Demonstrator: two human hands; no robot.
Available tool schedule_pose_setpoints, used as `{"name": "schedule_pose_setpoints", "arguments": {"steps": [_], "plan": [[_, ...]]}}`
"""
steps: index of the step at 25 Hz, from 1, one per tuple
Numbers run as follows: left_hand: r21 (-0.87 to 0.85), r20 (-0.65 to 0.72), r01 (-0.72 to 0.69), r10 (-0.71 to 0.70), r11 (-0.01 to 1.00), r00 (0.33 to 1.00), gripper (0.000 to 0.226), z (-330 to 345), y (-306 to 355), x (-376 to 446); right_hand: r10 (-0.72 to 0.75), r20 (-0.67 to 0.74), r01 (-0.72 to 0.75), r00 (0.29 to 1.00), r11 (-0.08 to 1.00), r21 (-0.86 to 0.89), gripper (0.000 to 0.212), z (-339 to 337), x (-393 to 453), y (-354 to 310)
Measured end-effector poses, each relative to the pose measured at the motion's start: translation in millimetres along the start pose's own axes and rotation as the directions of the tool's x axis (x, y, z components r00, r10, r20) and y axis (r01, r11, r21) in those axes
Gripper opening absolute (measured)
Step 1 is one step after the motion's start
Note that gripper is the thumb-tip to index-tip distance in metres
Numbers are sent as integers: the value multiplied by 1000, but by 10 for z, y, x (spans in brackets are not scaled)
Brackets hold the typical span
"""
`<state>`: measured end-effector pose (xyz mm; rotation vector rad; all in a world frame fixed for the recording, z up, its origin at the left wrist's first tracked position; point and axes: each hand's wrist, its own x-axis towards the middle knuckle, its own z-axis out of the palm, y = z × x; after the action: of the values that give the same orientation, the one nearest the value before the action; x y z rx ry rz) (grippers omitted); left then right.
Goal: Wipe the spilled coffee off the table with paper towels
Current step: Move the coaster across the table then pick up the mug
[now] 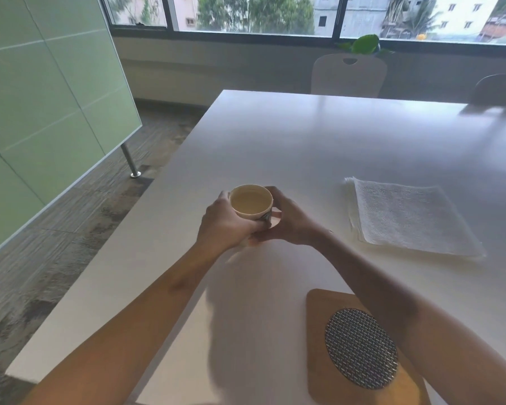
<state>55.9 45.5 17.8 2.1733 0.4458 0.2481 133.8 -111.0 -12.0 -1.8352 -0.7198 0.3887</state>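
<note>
A small paper cup [251,202] filled with pale coffee stands upright near the middle of the white table [304,141]. My left hand [224,223] wraps its left side and my right hand [289,220] cups its right side, so both hold it. A stack of white paper towels [406,217] lies flat on the table to the right of the cup, apart from my hands. I see no spilled coffee on the tabletop.
A wooden board with a round metal mesh insert [360,346] lies near the front edge under my right forearm. Two chairs [348,74] stand at the far side. A green glass partition [41,112] stands left of the table, over carpeted floor.
</note>
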Motion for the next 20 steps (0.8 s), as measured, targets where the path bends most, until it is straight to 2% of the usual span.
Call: {"name": "schedule_pose_setpoints", "arguments": {"steps": [9,20], "plan": [[-13,-88,-12,11,1000,996,94,20,52,-89,62,-22,-57,998,984,166,83,54,21,16],[-38,-97,-68,64,997,993,76,96,196,-377,19,-90,-8,996,993,119,80,-112,-400,-71]]}}
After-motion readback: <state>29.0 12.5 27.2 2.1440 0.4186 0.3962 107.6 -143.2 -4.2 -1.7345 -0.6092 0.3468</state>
